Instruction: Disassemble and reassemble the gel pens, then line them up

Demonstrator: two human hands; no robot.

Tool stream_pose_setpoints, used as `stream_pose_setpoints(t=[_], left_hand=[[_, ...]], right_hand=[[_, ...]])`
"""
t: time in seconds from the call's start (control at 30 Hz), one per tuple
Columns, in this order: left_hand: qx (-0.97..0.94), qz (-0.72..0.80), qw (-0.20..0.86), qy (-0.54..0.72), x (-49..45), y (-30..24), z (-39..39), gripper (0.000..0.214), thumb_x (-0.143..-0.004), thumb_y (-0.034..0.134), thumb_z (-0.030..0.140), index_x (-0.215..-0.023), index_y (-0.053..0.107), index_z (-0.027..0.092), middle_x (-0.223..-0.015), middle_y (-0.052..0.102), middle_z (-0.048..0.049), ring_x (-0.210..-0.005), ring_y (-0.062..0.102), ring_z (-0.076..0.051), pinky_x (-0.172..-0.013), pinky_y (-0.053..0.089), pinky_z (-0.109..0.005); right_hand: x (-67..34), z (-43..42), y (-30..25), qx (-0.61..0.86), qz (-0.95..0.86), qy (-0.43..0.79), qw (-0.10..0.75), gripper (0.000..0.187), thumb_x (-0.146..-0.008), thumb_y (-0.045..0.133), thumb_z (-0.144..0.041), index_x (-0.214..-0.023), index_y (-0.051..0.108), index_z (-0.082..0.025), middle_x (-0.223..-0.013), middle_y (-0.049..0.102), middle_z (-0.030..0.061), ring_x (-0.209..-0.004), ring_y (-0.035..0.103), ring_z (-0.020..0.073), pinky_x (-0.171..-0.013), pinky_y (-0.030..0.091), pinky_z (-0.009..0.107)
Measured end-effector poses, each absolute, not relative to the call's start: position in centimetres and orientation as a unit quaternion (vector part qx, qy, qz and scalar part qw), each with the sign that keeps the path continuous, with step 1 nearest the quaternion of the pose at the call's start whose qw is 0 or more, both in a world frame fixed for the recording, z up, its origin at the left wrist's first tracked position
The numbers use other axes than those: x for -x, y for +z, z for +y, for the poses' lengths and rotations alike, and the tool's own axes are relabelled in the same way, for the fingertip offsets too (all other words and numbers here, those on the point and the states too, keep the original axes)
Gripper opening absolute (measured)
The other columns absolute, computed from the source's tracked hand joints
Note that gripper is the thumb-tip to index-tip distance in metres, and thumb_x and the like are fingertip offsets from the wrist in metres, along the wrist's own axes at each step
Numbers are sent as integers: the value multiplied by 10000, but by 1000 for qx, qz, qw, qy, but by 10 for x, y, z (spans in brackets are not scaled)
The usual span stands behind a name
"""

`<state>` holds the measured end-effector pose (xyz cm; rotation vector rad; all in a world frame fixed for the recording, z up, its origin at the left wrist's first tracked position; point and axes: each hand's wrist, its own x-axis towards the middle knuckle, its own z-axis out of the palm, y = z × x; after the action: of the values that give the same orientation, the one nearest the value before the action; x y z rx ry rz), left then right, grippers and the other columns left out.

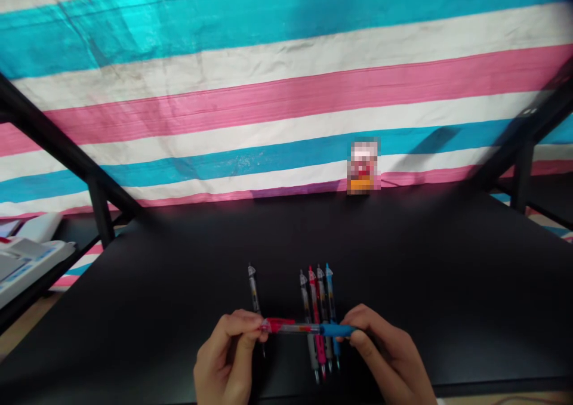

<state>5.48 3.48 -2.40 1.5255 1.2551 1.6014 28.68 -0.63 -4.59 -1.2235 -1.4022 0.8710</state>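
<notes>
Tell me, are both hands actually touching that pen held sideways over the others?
Touching. The head view shows the left hand pinching the pen at its red end, while the right hand grips its blue end.

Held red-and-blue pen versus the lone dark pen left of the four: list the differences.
The held pen runs crosswise above the black table, gripped by left hand and right hand; the lone dark pen lies on it, pointing away. The held pen shows red and blue; the lone dark pen shows neither. Both are slim clear-barrelled pens.
</notes>
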Motion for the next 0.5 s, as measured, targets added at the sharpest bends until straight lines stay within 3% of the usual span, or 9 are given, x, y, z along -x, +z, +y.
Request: stream_pose_setpoints(t=[0.2, 0.5], left_hand=[[-568, 463, 294, 614, -58, -22, 35, 208, -957, 664, 155, -802, 750, 263, -664, 666, 12, -750, 673, -172, -723, 533, -248], [-648, 404, 253, 594, -55, -15, 41, 255, -911, 640, 43, -854, 773, 253, -695, 721, 6, -631, 702, -159, -590, 560, -228]], right_hand=[[-284, -7, -45, 481, -562, 392, 547, 398, -1080, 517, -421, -776, 670, -213, -775, 606, 33, -698, 576, 186, -650, 431, 295], [-287, -8, -48, 456, -523, 426, 580, 456, -1084, 518, -453, -703, 611, -219, -733, 564, 27, -701, 519, 194, -645, 392, 309]])
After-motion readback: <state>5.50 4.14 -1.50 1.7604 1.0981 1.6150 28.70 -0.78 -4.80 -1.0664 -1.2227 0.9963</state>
